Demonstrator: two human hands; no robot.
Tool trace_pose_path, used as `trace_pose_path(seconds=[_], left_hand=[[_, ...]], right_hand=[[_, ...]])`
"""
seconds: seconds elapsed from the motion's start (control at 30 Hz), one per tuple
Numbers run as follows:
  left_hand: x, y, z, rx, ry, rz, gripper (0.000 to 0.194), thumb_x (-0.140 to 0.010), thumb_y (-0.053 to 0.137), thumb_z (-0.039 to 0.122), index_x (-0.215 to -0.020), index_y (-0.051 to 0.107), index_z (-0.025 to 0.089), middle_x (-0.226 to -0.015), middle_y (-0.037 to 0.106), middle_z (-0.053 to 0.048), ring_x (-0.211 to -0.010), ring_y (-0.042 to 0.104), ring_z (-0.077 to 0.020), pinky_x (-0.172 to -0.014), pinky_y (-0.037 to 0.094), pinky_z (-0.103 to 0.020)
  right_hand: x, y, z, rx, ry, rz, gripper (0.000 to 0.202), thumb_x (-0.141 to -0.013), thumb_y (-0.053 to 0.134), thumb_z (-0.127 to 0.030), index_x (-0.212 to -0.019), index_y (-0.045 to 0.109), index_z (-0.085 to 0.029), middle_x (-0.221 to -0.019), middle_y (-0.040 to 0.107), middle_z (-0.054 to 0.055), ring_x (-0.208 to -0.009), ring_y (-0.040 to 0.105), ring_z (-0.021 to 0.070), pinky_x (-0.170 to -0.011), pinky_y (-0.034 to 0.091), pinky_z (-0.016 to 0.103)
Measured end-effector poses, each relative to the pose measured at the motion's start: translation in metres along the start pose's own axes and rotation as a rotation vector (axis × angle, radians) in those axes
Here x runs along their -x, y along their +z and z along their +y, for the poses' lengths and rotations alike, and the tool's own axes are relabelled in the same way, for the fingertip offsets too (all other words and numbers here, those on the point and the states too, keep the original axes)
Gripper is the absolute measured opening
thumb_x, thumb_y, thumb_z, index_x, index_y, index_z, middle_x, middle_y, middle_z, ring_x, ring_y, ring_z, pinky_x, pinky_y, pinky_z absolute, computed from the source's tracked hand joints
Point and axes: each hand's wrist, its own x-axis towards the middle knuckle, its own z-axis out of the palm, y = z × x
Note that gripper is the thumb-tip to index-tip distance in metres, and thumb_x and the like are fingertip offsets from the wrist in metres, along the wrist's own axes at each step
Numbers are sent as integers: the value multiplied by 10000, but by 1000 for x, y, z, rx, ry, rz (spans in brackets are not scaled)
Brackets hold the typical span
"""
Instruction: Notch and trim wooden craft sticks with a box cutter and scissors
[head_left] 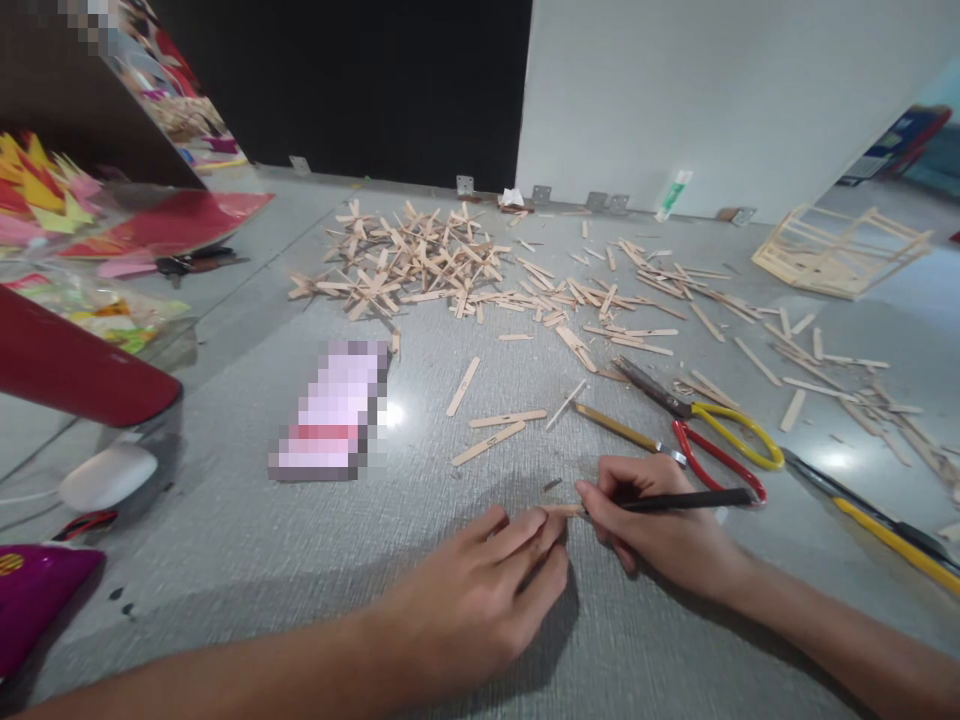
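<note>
My left hand [499, 585] has its fingers closed on a short wooden craft stick [564, 510] near the table's front, hiding most of it. In my right hand [652, 520] is a slim black pen [690, 500], gripped as for writing, with its tip by the stick's right end. Just beyond my hands lie two marked craft sticks [491, 443], a thin white stick [566, 403] and a yellow-brown cutter-like tool [619, 428]. Scissors [694, 412] with one yellow and one red handle rest beyond my right hand.
A pile of star-shaped stick pieces [412, 250] and scattered sticks [600, 295] cover the far table. A small wooden frame [844, 250] stands far right, a yellow-and-black cutter [885, 520] nearer. On the left are a blurred phone [330, 410], a white mouse [109, 477] and a red cylinder [75, 355].
</note>
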Motion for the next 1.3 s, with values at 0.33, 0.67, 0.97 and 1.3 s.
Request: trace_pose_path(seconds=[0.33,0.67,0.97,1.3], left_hand=[[-1,1,-1,-9,3,13,278,-1087,479,117,-1182,733,57,-1277,792,-170,-1189,696,-273,-942,531,-390],[1,2,0,1,1,9,290,-1094,469,124,-1179,738,57,-1288,787,-172,-1187,695,-272,-934,530,-389],[1,2,0,-6,5,5,276,-1084,485,122,-1181,735,54,-1291,787,-176,-1196,691,-277,-940,537,-391],[-1,-1,-1,3,5,21,294,-1080,471,106,-1149,752,53,-1251,792,-185,-1161,701,-271,-907,562,-377]], right_hand=[[1,-1,0,28,-41,-14,490,-1030,657,-429,-611,492,-235,-440,526,-70,-332,516,76,-365,344,175],[0,0,-1,15,-26,11,475,-1021,656,-437,-618,513,-231,-441,527,-71,-326,511,74,-358,339,171],[2,0,2,25,-7,12,483,-1016,679,-463,-628,509,-231,-447,538,-70,-328,530,80,-362,352,171],[3,0,-1,92,-25,14,482,-1037,639,-415,-614,481,-244,-437,517,-72,-333,499,83,-366,333,193]])
